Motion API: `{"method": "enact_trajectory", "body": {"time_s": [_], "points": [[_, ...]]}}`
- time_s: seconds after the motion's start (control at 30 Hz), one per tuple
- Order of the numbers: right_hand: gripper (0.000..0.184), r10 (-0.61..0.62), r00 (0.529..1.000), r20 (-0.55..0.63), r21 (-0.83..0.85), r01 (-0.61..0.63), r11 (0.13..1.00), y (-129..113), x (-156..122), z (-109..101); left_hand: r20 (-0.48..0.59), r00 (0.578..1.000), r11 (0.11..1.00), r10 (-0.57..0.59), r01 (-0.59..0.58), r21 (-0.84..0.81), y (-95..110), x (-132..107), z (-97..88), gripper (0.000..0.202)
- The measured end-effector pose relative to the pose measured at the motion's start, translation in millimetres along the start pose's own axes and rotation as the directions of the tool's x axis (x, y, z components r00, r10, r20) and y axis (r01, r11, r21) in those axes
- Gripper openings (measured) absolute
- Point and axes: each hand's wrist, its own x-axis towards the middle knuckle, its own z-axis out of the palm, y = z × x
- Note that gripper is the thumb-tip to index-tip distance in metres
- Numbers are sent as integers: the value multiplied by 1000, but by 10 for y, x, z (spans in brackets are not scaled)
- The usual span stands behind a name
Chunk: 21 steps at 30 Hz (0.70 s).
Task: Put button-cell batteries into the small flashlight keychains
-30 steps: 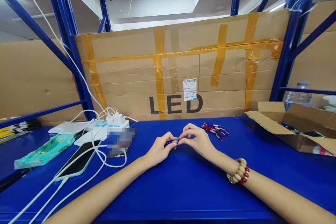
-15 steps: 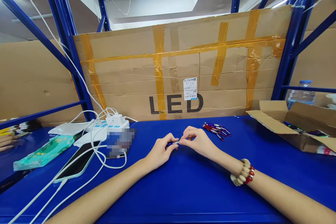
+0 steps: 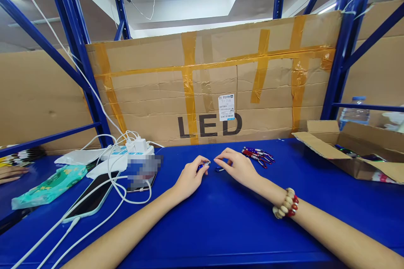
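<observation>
My left hand (image 3: 190, 176) is closed in a pinch around a short blue and silver pen part (image 3: 202, 165), mostly covered by the fingers. Just to its right, my right hand (image 3: 235, 164) has thumb and forefinger drawn together, and whatever is between their tips is too small to make out. Under the right hand's fingers a blue and silver piece (image 3: 219, 169) shows on the blue tabletop (image 3: 202, 227), partly hidden. Beyond the right hand lies a small bunch of red and blue pens (image 3: 259, 156).
An open cardboard box (image 3: 353, 164) stands at the right, a water bottle (image 3: 355, 113) behind it. Left are a phone (image 3: 93, 197), white cables, a power strip (image 3: 139, 147) and a green packet (image 3: 50, 187). Another person's hand (image 3: 12, 173) shows at the far left. Taped cardboard (image 3: 151, 101) backs the table.
My hands have drawn slightly apart; they were meeting at the blue pen part. A blue and silver piece now shows beneath my right hand. The view has shifted slightly.
</observation>
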Motion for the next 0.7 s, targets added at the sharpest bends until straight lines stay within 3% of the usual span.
{"method": "enact_trajectory", "body": {"time_s": [0.13, 0.27, 0.43, 0.7], "points": [[16, -12, 991, 135, -198, 39, 979, 79, 4, -67, -14, 1000, 999, -25, 24, -31, -27, 15, -1, 18], [15, 1, 966, 259, -284, 76, 956, 129, 2, -72, -52, 995, 994, -80, 76, -73, -30, 26, 5, 22], [12, -12, 962, 274, -260, 86, 962, 62, 7, -89, -63, 976, 964, -207, 193, -183, -68, 36, 17, 29], [12, 68, 957, 282, -207, -8, 978, -94, -24, -74, 1, 971, 928, -240, 230, -291, -174, 51, 78, 30]]}}
